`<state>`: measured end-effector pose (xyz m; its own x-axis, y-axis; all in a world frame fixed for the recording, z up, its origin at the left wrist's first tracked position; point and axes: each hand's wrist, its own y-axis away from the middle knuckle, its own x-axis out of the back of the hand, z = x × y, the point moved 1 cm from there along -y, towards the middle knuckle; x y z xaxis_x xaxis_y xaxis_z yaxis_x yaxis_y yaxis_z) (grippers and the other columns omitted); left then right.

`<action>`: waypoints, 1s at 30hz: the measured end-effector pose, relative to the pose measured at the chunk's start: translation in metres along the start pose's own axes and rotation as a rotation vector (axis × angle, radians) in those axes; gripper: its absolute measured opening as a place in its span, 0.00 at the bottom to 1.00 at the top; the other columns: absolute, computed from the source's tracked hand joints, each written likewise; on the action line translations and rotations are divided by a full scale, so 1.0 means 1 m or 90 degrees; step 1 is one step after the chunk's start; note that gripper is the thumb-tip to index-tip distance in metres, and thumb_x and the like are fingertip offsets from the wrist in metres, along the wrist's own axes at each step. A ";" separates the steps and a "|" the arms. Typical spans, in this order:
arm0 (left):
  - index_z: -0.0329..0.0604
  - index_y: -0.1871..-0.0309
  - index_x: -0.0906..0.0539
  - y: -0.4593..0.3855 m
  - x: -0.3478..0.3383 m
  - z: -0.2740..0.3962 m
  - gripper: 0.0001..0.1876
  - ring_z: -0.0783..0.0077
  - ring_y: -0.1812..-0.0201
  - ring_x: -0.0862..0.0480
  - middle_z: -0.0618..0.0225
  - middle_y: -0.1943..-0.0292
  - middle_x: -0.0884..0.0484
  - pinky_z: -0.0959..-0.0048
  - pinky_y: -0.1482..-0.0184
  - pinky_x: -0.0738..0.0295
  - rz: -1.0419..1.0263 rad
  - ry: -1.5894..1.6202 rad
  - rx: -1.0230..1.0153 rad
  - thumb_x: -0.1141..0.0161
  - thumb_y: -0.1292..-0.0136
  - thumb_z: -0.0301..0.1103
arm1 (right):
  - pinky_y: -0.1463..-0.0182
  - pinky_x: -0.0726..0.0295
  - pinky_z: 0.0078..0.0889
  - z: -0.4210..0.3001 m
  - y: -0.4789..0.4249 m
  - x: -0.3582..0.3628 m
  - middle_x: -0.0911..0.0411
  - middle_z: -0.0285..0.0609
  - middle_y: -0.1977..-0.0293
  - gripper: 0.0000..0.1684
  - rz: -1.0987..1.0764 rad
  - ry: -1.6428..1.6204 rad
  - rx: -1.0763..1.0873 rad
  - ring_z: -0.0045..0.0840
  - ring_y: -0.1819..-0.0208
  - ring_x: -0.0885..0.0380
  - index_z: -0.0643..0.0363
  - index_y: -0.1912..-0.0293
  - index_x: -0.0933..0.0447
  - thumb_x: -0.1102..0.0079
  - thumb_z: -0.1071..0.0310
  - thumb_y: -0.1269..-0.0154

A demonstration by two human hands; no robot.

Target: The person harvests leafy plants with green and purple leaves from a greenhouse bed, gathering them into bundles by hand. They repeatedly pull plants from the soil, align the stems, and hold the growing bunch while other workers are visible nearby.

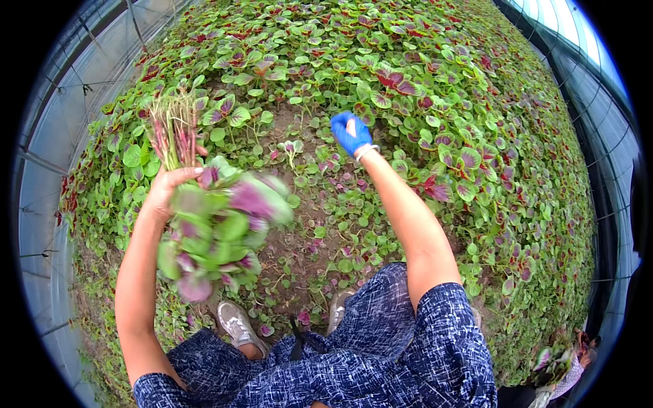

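My bare left hand [176,184] is closed around a bunch of red-and-green leaf amaranth [219,224]. Thin roots and pinkish stems [173,127] stick up above the fist, while the leafy tops hang below it and look blurred. My right hand [352,133] wears a blue glove, with a patch of skin showing and a pale band at the wrist. Its fingers are curled in over the low amaranth plants, and I see nothing in them. Just left of that hand stands a small pale-leaved plant [291,150].
Dense amaranth [490,168] grows ahead and to the right. Bare soil with small seedlings [301,239] lies between my shoes [240,326]. Plastic greenhouse walls [76,102] curve along both sides. At the lower right, another person [574,375] is near a bunch of leaves [551,364].
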<state>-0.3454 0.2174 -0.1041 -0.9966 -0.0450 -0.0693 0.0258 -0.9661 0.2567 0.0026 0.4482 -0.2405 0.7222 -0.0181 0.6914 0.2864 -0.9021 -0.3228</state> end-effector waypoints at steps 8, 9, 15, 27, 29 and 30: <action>0.39 0.36 0.31 0.026 0.031 0.029 0.34 0.73 0.55 0.20 0.61 0.45 0.20 0.74 0.62 0.22 0.153 -0.137 -0.098 0.40 0.53 0.24 | 0.51 0.21 0.42 0.006 0.032 -0.145 0.19 0.57 0.58 0.27 -0.365 0.108 -0.176 0.45 0.55 0.19 0.62 0.61 0.19 0.37 0.47 0.51; 0.40 0.35 0.32 0.034 0.022 0.029 0.35 0.73 0.56 0.20 0.61 0.44 0.21 0.73 0.62 0.22 0.192 -0.172 -0.085 0.39 0.53 0.23 | 0.49 0.22 0.42 -0.007 0.038 -0.154 0.20 0.58 0.55 0.30 -0.396 0.107 -0.190 0.45 0.52 0.20 0.62 0.58 0.20 0.35 0.46 0.53; 0.37 0.50 0.24 0.031 0.003 0.003 0.20 0.67 0.61 0.18 0.56 0.59 0.16 0.70 0.58 0.24 0.084 -0.043 0.028 0.36 0.49 0.26 | 0.66 0.19 0.32 -0.023 0.031 -0.154 0.16 0.44 0.67 0.23 -0.485 -0.087 -0.261 0.30 0.70 0.18 0.60 0.61 0.17 0.32 0.51 0.49; 0.31 0.46 0.23 -0.023 -0.015 0.003 0.21 0.61 0.49 0.19 0.52 0.52 0.18 0.61 0.44 0.24 -0.053 0.340 0.084 0.38 0.38 0.36 | 0.52 0.23 0.25 -0.192 0.057 -0.027 0.20 0.41 0.52 0.16 -0.371 -0.722 0.154 0.20 0.56 0.22 0.61 0.48 0.24 0.42 0.69 0.34; 0.30 0.47 0.24 -0.027 -0.029 0.016 0.20 0.57 0.46 0.20 0.49 0.49 0.20 0.57 0.41 0.27 -0.147 0.361 0.047 0.38 0.39 0.33 | 0.53 0.23 0.26 -0.176 0.057 -0.023 0.19 0.40 0.55 0.16 -0.376 -0.590 0.192 0.19 0.58 0.21 0.60 0.49 0.23 0.40 0.69 0.37; 0.31 0.47 0.24 -0.026 -0.029 0.020 0.20 0.57 0.47 0.19 0.50 0.51 0.19 0.58 0.41 0.27 -0.162 0.329 0.025 0.38 0.40 0.32 | 0.54 0.22 0.26 -0.193 0.054 -0.007 0.18 0.39 0.56 0.15 -0.374 -0.448 0.279 0.19 0.59 0.21 0.60 0.50 0.23 0.40 0.70 0.37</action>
<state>-0.3185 0.2493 -0.0891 -0.8034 0.0592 -0.5925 -0.2222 -0.9530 0.2059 -0.1080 0.3163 -0.1381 0.5587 0.7628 0.3256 0.8192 -0.4462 -0.3604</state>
